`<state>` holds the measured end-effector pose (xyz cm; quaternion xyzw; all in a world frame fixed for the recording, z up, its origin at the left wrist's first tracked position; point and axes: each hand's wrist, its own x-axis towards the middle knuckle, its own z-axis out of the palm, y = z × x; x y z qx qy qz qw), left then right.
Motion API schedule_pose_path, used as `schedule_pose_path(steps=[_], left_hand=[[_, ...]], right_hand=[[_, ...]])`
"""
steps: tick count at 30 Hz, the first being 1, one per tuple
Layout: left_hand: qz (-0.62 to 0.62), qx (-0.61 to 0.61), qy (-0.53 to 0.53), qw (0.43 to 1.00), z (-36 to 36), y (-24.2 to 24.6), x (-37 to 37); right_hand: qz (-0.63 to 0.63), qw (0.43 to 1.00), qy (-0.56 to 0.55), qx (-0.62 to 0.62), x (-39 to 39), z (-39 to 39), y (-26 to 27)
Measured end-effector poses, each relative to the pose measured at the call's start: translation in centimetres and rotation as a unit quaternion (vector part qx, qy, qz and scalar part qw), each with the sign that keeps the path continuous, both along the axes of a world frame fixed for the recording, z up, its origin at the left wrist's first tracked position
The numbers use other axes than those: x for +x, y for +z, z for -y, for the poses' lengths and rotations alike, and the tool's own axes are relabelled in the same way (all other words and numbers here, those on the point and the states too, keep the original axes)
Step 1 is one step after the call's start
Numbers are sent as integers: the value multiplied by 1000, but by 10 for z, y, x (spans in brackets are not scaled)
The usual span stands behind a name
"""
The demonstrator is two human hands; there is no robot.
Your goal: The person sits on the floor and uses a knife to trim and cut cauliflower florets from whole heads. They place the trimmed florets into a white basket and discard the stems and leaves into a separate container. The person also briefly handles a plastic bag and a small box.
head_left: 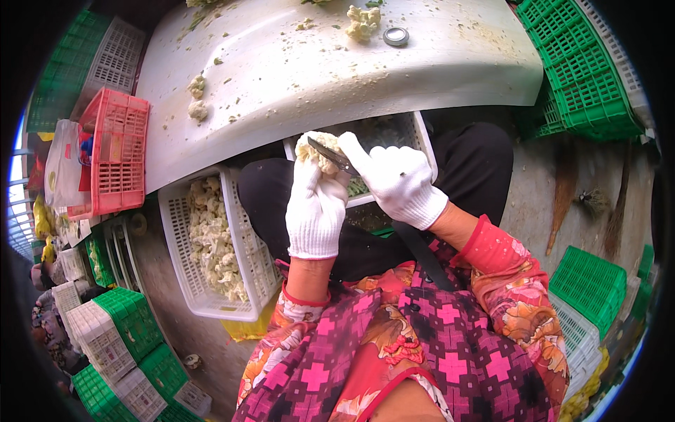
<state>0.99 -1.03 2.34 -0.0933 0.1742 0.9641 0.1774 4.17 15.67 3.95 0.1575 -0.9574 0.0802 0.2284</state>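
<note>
In a white knit glove, my left hand (317,208) grips a piece of cauliflower (328,143) from below. My right hand (399,179), gloved the same way, holds a knife (329,153) whose dark blade lies across the cauliflower; its handle is hidden in my fist. Both hands are over my lap, just off the near edge of the white tabletop (295,79). Beneath them, between my knees, a white plastic crate (423,145) holds green leaf scraps. By my left knee, another white crate (237,237) contains many cauliflower florets (211,237).
Cauliflower pieces (364,24), crumbs and a round metal lid-like object (396,36) lie on the table. A red crate (120,147) stands left, beside a plastic bag (63,158). Green crates (580,68) are stacked right, near a broom (561,195). More crates (126,322) and people (52,327) are at lower left.
</note>
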Motion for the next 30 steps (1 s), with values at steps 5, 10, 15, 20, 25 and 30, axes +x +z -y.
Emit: schedule_pose_path(steps=[5,10,15,20,25,30], left_hand=[[-40,-83,9,996,-8,1,1],[-53,-30,-27,998,-6,1,1],[-95,19,-39,995,16,0,-2],[-99,43,-38,993,20,-14,-6],[-129,-249,-96,955,23,1,-20],[-136,-283,-81,946,17,18,-18]], right_hand=[[40,999,-29,-16,-2,3,-3],[108,987,-61,-105,-6,-8,-9],[78,968,-23,-236,10,-18,3],[215,965,-91,-116,23,-37,-43],[279,836,-79,-467,13,-17,9],[290,771,-72,-563,7,1,15]])
